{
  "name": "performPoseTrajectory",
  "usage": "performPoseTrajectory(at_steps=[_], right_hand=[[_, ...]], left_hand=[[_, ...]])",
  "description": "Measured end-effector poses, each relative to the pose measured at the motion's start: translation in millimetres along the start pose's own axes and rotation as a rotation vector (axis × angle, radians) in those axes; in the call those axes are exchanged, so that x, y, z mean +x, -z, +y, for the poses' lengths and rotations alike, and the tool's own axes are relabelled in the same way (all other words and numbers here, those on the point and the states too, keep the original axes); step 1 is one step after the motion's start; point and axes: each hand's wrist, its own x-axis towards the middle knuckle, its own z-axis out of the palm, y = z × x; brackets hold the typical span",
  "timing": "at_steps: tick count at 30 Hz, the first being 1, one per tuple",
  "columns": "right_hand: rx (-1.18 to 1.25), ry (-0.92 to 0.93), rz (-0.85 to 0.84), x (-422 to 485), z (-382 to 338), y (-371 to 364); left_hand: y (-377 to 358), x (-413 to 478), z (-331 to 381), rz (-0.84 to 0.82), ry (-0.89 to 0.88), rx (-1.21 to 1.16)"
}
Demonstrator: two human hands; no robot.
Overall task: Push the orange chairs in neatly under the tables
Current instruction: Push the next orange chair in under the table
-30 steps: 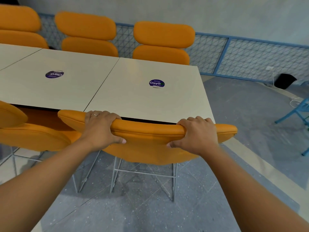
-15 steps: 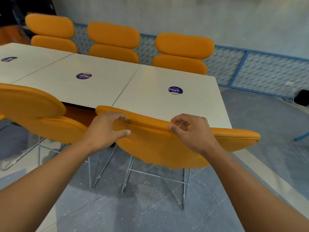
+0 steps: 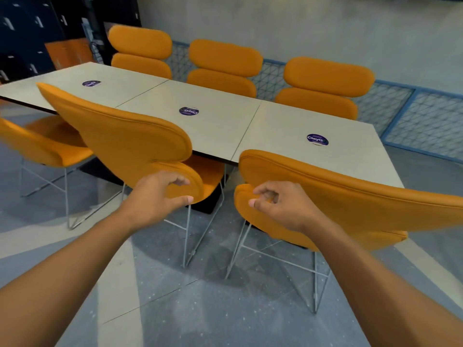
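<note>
Two orange padded wire-legged chairs stand at the near edge of the pale beige tables (image 3: 213,131), seats partly hidden beneath. The left hand (image 3: 155,194) clasps the lower back pad of the left chair (image 3: 130,136); the right hand (image 3: 280,206), fingers curled, covers a corner of the right chair (image 3: 350,196), so its grip is unclear

Three pale tabletops stand edge to edge in a row: the left tabletop (image 3: 62,78), the middle tabletop (image 3: 213,126) and the right tabletop (image 3: 288,121). Along the far side, three far chairs (image 3: 225,58) with two-pad orange backs sit tucked in. On the near side, the near right chair (image 3: 350,204) has its back close to the right tabletop's edge. The near middle chair (image 3: 125,141) is turned at an angle, with its seat partly under the middle tabletop. The near left chair (image 3: 42,146) sits with its seat exposed. The near chairs stand on thin wire legs.
</note>
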Motion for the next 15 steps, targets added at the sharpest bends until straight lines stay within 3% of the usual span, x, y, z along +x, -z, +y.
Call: performPoseTrajectory(at_steps=[15], right_hand=[[-0.038, 0.088, -0.001, 82.5, -117.2, -72.5]], left_hand=[[84.7, 0.5, -104.0, 0.055, 0.035, 0.039]])
